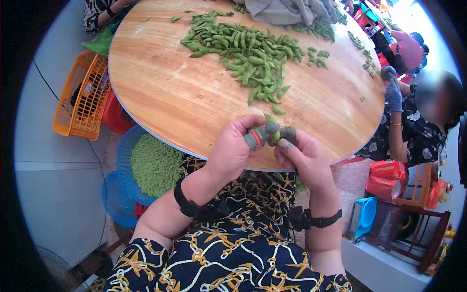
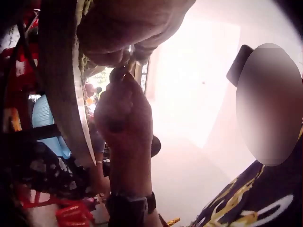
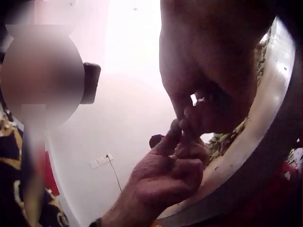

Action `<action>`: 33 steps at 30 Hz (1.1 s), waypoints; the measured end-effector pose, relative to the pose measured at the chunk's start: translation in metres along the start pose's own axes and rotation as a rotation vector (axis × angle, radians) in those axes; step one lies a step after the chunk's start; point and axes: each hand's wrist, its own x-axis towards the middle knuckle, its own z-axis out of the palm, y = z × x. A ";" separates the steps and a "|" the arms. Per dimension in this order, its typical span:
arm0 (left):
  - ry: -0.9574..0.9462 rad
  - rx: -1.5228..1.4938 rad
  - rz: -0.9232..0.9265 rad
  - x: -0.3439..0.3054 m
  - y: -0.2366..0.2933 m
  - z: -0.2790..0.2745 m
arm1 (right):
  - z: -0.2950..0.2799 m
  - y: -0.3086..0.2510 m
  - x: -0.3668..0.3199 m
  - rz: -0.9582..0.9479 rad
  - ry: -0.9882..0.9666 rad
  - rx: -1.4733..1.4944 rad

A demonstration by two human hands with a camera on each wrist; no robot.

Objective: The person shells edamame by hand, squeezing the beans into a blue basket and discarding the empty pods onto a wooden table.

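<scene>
As both hands [image 1: 232, 148] pinch it, fingers curled, one pod [image 1: 276, 136] — green, pointed at one end.

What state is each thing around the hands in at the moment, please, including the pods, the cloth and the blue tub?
Left hand: fingers curled, pinching a pod.
Right hand: pinching the same pod.
Held pod: between both hands; whether split, unclear.
Pod pile: loosely heaped on the wooden table.
Grey cloth: crumpled.
Blue tub: holding many shelled beans.
</scene>
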 end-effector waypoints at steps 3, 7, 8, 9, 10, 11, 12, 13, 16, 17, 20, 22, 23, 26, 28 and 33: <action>-0.013 0.019 0.016 -0.001 0.002 -0.004 | 0.005 0.004 -0.006 -0.005 -0.076 0.152; -0.016 0.093 0.119 -0.001 -0.002 0.000 | 0.006 0.007 -0.007 0.020 -0.112 0.281; -0.005 0.102 0.185 -0.001 -0.002 0.002 | 0.006 0.007 -0.008 0.019 -0.109 0.282; -0.007 0.102 0.184 -0.002 -0.003 0.002 | 0.005 0.008 -0.008 0.022 -0.121 0.295; -0.014 0.158 0.207 -0.002 -0.003 0.001 | 0.005 0.008 -0.008 0.026 -0.132 0.309; -0.021 0.214 0.230 -0.002 -0.004 0.000 | 0.005 0.009 -0.007 0.026 -0.131 0.310; -0.022 0.214 0.228 -0.001 -0.005 -0.002 | 0.007 0.010 -0.006 0.025 -0.103 0.299; -0.082 0.213 0.198 0.000 -0.005 -0.004 | 0.007 0.012 -0.005 0.024 -0.077 0.288; -0.226 0.071 0.029 0.002 0.003 -0.013 | 0.003 0.017 -0.006 0.087 -0.213 0.506; -0.309 -0.073 -0.108 0.001 0.006 -0.014 | 0.005 0.016 -0.008 0.090 -0.214 0.507; -0.256 -0.121 -0.177 -0.003 0.013 -0.007 | 0.012 0.011 -0.009 0.144 -0.184 0.539; -0.261 0.221 0.016 0.001 0.008 -0.007 | 0.018 0.008 -0.007 0.014 0.086 0.039; -0.259 0.563 0.212 0.003 0.006 -0.007 | 0.016 0.016 -0.005 0.014 0.083 0.035; -0.176 0.583 0.095 0.002 0.005 -0.005 | 0.011 0.031 0.000 -0.278 0.170 -0.298; -0.181 0.576 0.138 0.003 0.006 -0.006 | 0.015 0.012 -0.004 0.026 0.203 0.048; -0.253 0.260 -0.063 0.003 0.016 -0.015 | 0.006 0.011 -0.006 0.058 0.037 0.097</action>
